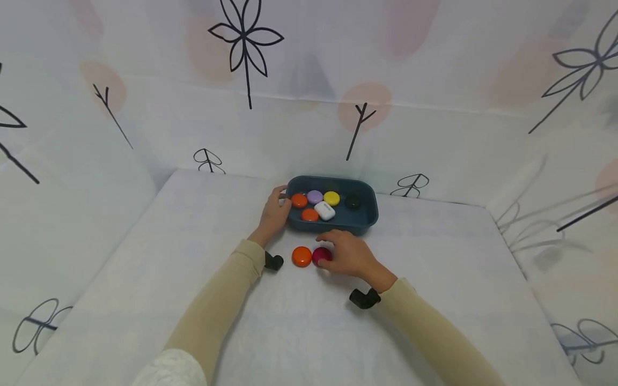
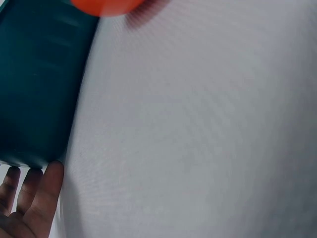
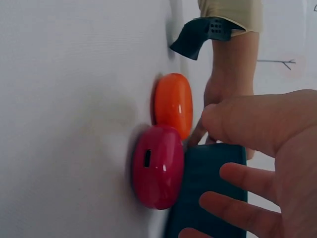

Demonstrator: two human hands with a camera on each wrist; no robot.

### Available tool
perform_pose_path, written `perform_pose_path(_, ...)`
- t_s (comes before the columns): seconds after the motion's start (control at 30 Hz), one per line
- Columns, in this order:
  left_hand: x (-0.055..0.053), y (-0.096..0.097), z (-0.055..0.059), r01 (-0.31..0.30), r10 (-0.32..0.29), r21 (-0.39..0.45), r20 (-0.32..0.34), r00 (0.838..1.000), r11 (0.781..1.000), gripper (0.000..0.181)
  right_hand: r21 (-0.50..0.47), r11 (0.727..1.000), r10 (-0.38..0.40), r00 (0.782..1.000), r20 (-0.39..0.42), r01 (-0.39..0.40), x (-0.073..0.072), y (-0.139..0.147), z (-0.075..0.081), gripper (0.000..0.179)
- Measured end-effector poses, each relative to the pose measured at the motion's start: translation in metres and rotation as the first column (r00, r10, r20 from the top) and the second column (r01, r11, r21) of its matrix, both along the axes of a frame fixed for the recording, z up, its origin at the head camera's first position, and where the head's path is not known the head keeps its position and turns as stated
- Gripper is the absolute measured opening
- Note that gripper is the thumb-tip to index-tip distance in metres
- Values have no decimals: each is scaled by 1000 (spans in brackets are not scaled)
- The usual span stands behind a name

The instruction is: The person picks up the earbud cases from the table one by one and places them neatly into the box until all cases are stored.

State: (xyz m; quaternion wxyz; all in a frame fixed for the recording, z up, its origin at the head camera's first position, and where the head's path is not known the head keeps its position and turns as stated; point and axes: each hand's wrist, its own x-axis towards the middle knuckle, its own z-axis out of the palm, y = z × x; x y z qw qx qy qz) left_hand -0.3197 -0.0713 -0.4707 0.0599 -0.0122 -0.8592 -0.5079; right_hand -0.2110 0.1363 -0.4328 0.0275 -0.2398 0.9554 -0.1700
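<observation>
A glossy magenta earbud case with a small dark slot in its side lies on the white-covered table. My right hand is over it, thumb and fingers spread apart around the case; in the right wrist view a gap shows between them and the case. Beside the magenta case, on its left, is an orange case. My left hand touches the left end of a dark teal tray, its straight fingertips against the end wall in the left wrist view.
Inside the tray are two orange cases, a purple one, a yellow one, a white one and a black one. A patterned cloth wall stands right behind the tray.
</observation>
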Motion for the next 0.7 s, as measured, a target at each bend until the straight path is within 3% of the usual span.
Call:
perform_pose_path(0.13, 0, -1, 0, -3, 3, -6, -12, 1000, 1000, 45, -40, 999, 5, 1000, 12, -5, 1, 2, 8, 52)
perform_pose_path(0.3, 0, -1, 1, -7, 7, -8, -15, 1000, 1000, 45, -138, 990, 0, 1000, 2, 0, -3, 10, 20, 43)
perform_pose_path(0.43, 0, -1, 1, -7, 7, -6, -4, 1000, 1000, 46, -187, 982, -16, 1000, -14, 13, -14, 20, 34, 40)
perform_pose_path(0.7, 0, 0, -1, -5, 5, 8, 20, 1000, 1000, 46, -167, 984, -72, 997, -10, 69, -44, 37, 49, 43)
